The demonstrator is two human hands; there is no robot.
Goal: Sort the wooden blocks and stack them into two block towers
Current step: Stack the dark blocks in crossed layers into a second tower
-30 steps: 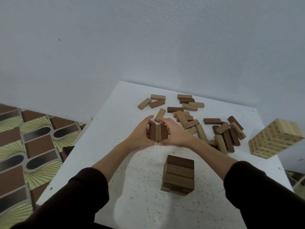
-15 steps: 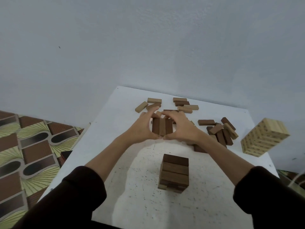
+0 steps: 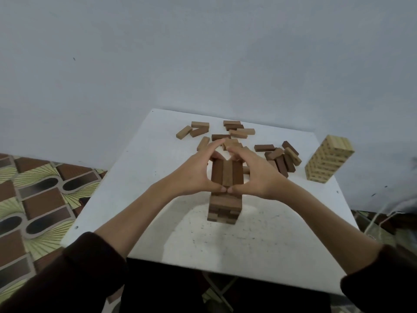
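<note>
Three blocks (image 3: 227, 173) sit gripped between both hands' fingers (image 3: 215, 145), just above the dark tower (image 3: 224, 207).

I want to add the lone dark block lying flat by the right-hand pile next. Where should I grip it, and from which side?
Judging by its pose, pinch the dark block across its two long side faces near the middle, coming straight down from above. It lies flat on the table with open tabletop along both long sides, while its right end points toward the pile.

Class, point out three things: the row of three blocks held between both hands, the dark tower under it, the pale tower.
row of three blocks (image 3: 227, 173), head view, middle block's top.
dark tower (image 3: 224, 205), head view, front face.
pale tower (image 3: 327, 161), head view, left face.
</note>
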